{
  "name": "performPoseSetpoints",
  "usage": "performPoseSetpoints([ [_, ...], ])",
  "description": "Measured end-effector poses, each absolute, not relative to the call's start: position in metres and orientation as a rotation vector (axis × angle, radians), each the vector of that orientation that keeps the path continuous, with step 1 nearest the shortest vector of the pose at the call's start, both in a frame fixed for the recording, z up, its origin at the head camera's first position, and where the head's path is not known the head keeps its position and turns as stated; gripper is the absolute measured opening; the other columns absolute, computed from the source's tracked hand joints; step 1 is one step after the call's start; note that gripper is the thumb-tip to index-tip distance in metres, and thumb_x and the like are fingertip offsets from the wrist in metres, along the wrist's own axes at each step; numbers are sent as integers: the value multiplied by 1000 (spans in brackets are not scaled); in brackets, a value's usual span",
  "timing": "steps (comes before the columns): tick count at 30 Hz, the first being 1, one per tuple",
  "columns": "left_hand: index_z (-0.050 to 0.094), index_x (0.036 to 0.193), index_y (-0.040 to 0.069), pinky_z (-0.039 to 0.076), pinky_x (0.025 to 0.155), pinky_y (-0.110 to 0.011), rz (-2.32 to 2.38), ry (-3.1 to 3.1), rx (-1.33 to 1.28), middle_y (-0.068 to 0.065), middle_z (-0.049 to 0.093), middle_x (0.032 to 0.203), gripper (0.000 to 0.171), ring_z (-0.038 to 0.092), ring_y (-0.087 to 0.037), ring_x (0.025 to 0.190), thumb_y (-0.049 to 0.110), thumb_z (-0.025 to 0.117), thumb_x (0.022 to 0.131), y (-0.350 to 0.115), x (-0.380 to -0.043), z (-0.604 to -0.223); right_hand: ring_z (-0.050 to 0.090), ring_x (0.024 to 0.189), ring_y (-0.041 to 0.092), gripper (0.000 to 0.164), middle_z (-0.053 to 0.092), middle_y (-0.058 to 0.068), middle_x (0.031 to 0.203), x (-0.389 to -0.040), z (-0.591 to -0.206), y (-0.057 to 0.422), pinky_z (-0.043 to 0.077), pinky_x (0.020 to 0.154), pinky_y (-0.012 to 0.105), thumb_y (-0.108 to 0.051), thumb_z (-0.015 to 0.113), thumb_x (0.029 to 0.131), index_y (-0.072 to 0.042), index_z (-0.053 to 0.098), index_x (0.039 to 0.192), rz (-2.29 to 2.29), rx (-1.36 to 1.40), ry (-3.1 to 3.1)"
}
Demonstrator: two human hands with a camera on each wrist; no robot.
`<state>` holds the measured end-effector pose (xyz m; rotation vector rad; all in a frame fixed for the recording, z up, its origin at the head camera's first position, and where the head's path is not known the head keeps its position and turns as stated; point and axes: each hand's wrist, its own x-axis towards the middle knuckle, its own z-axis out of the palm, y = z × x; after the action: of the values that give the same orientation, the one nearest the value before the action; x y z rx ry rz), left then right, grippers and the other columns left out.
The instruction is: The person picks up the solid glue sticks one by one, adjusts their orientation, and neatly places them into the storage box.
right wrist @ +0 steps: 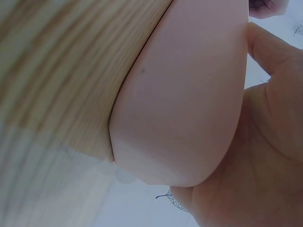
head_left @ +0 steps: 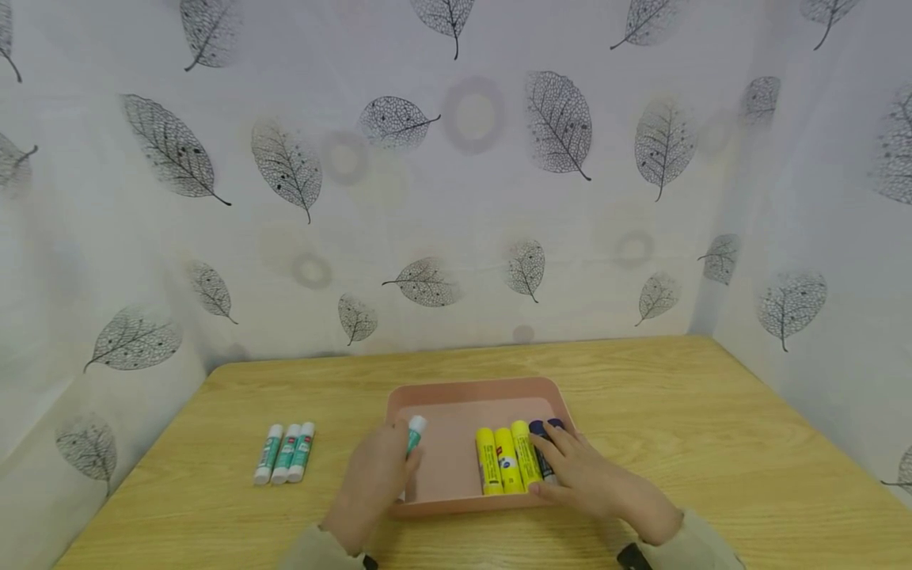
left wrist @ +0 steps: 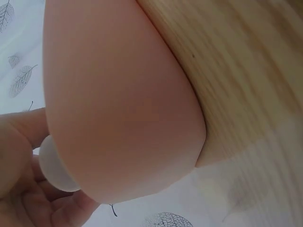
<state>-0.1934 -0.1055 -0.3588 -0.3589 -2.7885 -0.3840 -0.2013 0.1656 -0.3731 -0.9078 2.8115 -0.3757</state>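
Observation:
In the head view, my left hand (head_left: 375, 475) holds a white-capped green glue stick (head_left: 416, 430) just inside the left end of a pink tray (head_left: 427, 507). The left wrist view shows the stick's white round end (left wrist: 56, 165) between the thumb and fingers, partly behind the tray wall (left wrist: 118, 104). My right hand (head_left: 587, 475) rests over dark blue glue sticks (head_left: 537, 443) at the tray's right end, fingers extended and thumb near the front rim. Beside them lie three yellow glue sticks (head_left: 507, 463) in a row. The dark sticks are partly hidden by the right hand.
Left of the tray, three green-and-white glue sticks (head_left: 286, 454) lie side by side on the wooden table (head_left: 684, 404). A leaf-patterned white curtain (head_left: 456, 206) hangs behind the table and along its sides.

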Motion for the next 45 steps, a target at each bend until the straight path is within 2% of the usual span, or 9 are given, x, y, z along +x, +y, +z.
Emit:
performPoseSetpoints([
  [14,48,61,9,28,32,-17,-339,-2939,-344,1,37,54,24,35,-6,40,29,56,71,-104,-193,-358,8,114,31,71,14,19,127,-202,-374,166,11,88,48,-56,27,75,-5,22,124,-361,-924,2823],
  [21,44,57,11,27,33,-18,-336,-2886,-399,4,35,48,22,32,-6,40,23,57,71,-102,-193,-360,8,114,31,70,14,19,127,-202,-373,166,12,87,48,-55,28,75,-5,23,124,-375,-917,2821],
  [27,47,65,7,29,36,-19,-343,-2937,-383,1,37,55,20,33,-8,44,23,57,71,-98,-190,-359,8,114,32,69,14,19,127,-200,-371,165,13,87,49,-54,30,76,-6,24,124,-380,-895,2825],
  [34,51,79,4,32,37,-19,-386,-2935,-425,-6,40,72,18,38,-8,50,19,57,72,-98,-190,-364,8,114,33,69,14,19,126,-198,-369,165,11,87,48,-54,30,76,-5,24,124,-384,-902,2816],
  [38,51,78,6,31,37,-17,-397,-2932,-477,-6,39,76,15,38,-8,51,19,55,73,-97,-190,-366,7,114,33,70,12,19,127,-199,-369,165,12,87,48,-55,30,75,-6,23,124,-385,-890,2813],
  [45,58,72,9,30,37,-18,-335,-2940,-523,-2,36,68,10,36,-8,50,16,51,76,-95,-191,-367,8,114,32,70,11,18,128,-201,-371,165,11,87,48,-56,30,75,-7,23,124,-411,-886,2804],
])
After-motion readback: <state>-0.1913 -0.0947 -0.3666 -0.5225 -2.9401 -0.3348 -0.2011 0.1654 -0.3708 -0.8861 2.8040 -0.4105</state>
